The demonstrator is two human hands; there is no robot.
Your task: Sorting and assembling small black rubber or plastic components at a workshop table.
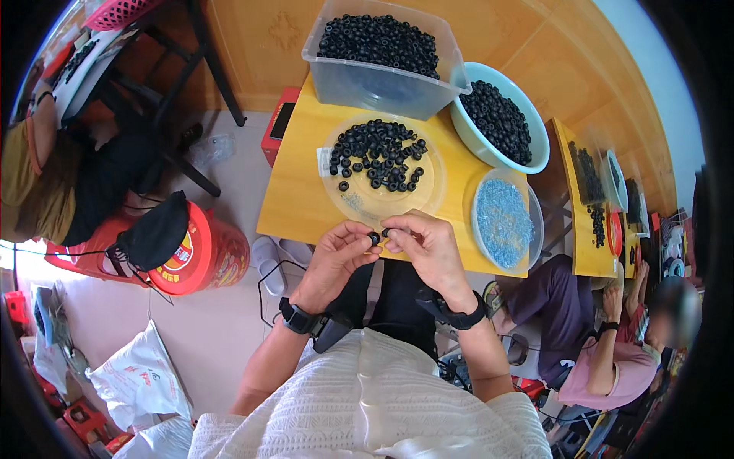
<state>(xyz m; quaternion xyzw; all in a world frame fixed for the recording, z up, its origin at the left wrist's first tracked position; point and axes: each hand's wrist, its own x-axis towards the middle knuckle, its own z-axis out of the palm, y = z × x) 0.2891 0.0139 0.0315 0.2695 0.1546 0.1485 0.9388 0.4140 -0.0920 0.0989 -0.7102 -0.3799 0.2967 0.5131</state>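
Observation:
My left hand (344, 251) is closed in a pinch on a small black ring-shaped part (374, 238), just off the table's near edge. Beside it, my right hand (425, 243) pinches a small dark piece (386, 232) almost touching that part; its exact kind is too small to make out. Just beyond my fingers lies a clear round tray (424, 195) with a heap of similar black ring-shaped parts (378, 153). A few tiny pale bits (353, 201) lie at its near left side.
On the yellow table (294, 203) stand a clear bin (375, 88) and a pale blue bowl (539, 153), both full of black parts. A bowl of tiny light-blue pieces (503, 222) sits at right. A red bucket (222, 252) stands left. Other people (612, 367) sit on both sides.

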